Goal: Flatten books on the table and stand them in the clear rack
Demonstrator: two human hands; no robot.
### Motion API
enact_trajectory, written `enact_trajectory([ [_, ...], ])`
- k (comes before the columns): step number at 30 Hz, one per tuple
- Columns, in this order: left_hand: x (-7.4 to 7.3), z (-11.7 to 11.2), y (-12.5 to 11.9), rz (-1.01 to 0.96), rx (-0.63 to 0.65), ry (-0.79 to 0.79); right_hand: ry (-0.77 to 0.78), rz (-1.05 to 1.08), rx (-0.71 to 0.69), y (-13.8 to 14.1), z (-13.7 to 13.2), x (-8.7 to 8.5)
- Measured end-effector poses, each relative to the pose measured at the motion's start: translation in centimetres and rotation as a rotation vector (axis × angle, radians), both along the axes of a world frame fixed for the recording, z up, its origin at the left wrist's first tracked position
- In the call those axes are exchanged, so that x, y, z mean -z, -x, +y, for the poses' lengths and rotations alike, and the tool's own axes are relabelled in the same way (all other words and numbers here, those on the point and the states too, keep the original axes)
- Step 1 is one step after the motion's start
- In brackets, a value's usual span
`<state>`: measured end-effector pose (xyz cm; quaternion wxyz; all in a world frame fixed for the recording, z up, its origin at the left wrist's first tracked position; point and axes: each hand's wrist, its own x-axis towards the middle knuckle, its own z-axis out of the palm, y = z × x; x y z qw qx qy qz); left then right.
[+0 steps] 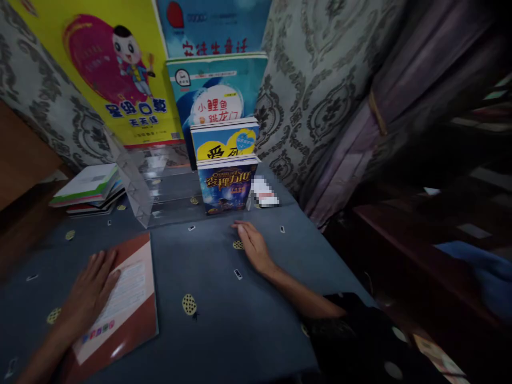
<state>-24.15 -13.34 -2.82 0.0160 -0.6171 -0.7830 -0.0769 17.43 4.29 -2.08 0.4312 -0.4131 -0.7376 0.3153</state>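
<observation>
Left hand [90, 290] flat, ungripping, on glossy brown-and-pink paper booklet [141, 314], eight o'clock. Right hand [256, 249] apparently empty; dark-blue upright paperback [224, 188] at its eleven. Likely steadying step; grasping calls for curled fingers.

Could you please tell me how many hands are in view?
2: the left hand lies on the reddish-brown booklet, and the right hand is just in front of the standing dark blue book. No others show.
</observation>
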Motion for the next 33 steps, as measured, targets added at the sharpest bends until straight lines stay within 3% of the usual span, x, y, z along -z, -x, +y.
enact_trajectory([
  [4,0.9,-0.7,-2.7,0.014,0.062,-0.019,0.001,-0.014,-0.002,-0.1,-0.1,0.0],
  [8,1.7,0.4,-5.8,0.033,0.126,-0.107,0.0,-0.03,-0.034,-0.5,-0.5,-0.2],
  [17,2.3,7.0,-17.7,0.025,0.313,-0.309,-0.02,-0.124,-0.125,-2.2,-2.6,-1.5],
  [23,2.6,10.9,-24.8,-0.03,0.335,-0.326,-0.052,-0.336,-0.037,-4.1,-2.3,-1.2],
  [28,2.4,12.8,-28.0,-0.076,0.382,-0.292,-0.147,-0.426,0.035,-5.4,-1.3,-0.4],
  [33,1.7,13.2,-28.8,-0.022,0.423,-0.291,-0.175,-0.437,0.038,-5.9,-0.9,0.2],
])
